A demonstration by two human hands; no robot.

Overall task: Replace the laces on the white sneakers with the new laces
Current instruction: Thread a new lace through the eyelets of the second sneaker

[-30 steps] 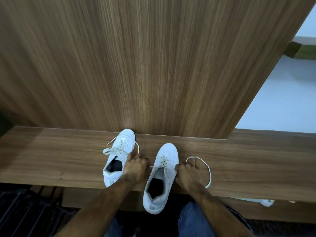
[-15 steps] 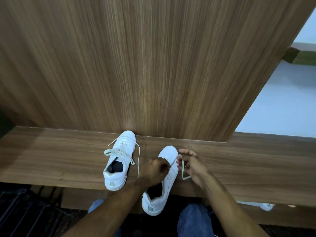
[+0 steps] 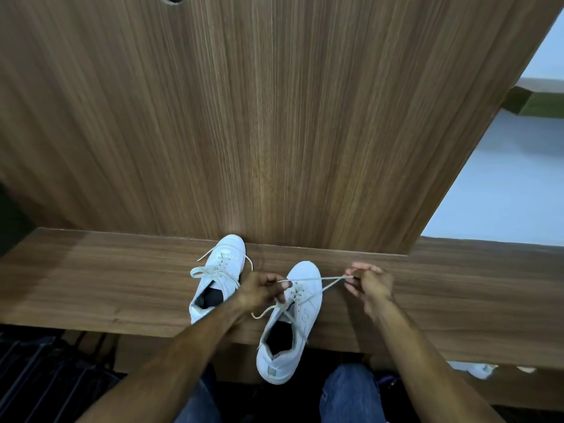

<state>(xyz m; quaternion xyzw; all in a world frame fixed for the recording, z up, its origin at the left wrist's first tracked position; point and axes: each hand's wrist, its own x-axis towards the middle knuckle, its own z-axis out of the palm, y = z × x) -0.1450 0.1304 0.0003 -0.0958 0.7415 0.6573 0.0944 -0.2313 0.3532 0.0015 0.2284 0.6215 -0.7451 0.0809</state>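
Head: right hand [image 3: 370, 282] pinches lace [image 3: 320, 279] taut.

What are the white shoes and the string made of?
The right sneaker looks like smooth white leather or a leather look-alike, with a slight sheen and stitched seams. The lace pulled taut by the right hand looks like flat woven cloth, cream and matte.
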